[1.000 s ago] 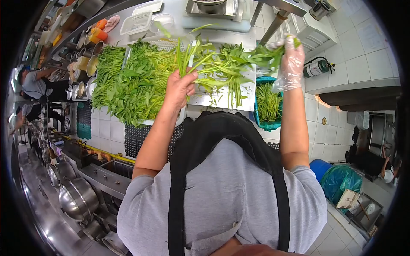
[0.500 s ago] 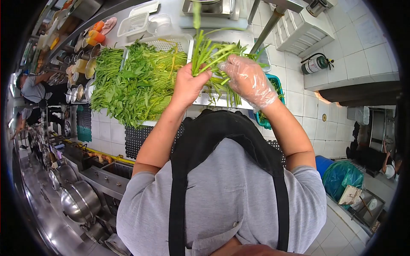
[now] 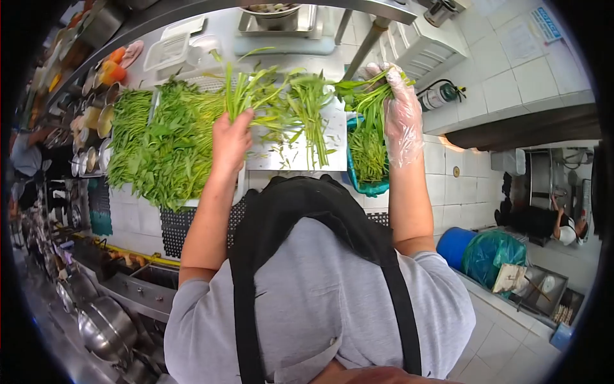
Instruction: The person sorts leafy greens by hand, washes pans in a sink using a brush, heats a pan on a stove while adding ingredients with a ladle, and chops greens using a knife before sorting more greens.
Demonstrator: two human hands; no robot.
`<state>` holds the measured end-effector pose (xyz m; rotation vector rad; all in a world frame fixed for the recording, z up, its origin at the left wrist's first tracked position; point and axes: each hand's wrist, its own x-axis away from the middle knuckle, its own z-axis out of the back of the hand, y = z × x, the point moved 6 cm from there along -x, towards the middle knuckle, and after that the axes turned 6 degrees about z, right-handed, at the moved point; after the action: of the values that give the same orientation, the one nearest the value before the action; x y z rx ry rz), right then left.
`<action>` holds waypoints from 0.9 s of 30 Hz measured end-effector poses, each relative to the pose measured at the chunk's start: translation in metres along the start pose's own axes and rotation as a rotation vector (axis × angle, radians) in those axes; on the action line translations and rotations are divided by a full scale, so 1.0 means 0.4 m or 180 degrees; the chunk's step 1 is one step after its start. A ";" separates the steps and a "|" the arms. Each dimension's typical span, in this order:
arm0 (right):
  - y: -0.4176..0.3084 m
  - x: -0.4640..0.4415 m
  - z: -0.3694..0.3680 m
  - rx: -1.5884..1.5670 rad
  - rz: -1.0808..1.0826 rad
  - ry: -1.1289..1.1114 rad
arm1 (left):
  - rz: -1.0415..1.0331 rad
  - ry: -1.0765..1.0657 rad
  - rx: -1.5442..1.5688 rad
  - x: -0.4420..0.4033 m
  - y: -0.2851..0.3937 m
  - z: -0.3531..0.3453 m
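A bunch of green stems (image 3: 238, 89) stands up from my left hand (image 3: 233, 139), which is bare and closed round it. My right hand (image 3: 403, 115), in a clear plastic glove, is raised at the right and grips leafy greens (image 3: 366, 91) that trail to the left. Between the hands, loose stalks (image 3: 310, 118) lie on a metal surface (image 3: 332, 150). Left of my left hand is a large heap of leafy greens (image 3: 173, 134) in a white tray. Below my right hand, a teal-lined basket (image 3: 371, 190) holds more cut greens.
White plastic baskets (image 3: 168, 52) and a metal tray with a bowl (image 3: 277, 19) stand at the back. A table post (image 3: 366, 48) rises behind the greens. A fire extinguisher (image 3: 438, 96) is at the right wall. Co-workers (image 3: 543, 224) are at both sides.
My right hand has moved away from my left hand, up and to the right, with greens in it. The view has shifted, so the table appears further left. My left hand still holds its bunch.
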<state>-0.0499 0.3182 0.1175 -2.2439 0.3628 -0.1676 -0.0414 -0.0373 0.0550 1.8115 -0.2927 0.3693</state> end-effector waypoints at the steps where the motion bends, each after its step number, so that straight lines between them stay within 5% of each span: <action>1: -0.020 0.003 -0.011 0.0021 0.0025 -0.0148 | -0.0046 0.0022 -0.0002 -0.003 0.006 -0.003; 8: 0.009 0.064 -0.130 0.0686 -0.0112 -0.0618 | -0.0138 0.0037 0.0319 0.005 0.044 -0.040; 12: 0.044 0.072 -0.167 0.1946 0.0521 -0.1147 | -0.0174 -0.0183 0.0276 0.021 0.062 -0.075; 15: 0.019 0.117 -0.268 0.3609 0.2434 -0.2000 | -0.0134 -0.0362 0.0232 0.031 0.065 -0.093; 19: 0.066 0.147 -0.305 0.4799 0.3079 -0.2879 | 0.0014 -0.0482 0.0136 0.044 0.068 -0.103; 27: 0.117 0.165 -0.273 0.4781 0.3455 -0.3017 | 0.0617 -0.0909 0.0429 0.054 0.042 -0.109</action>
<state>-0.0231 0.1893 0.1515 -0.3220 0.5671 0.8738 -0.0322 0.0001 0.0892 1.9756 -0.6596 0.2690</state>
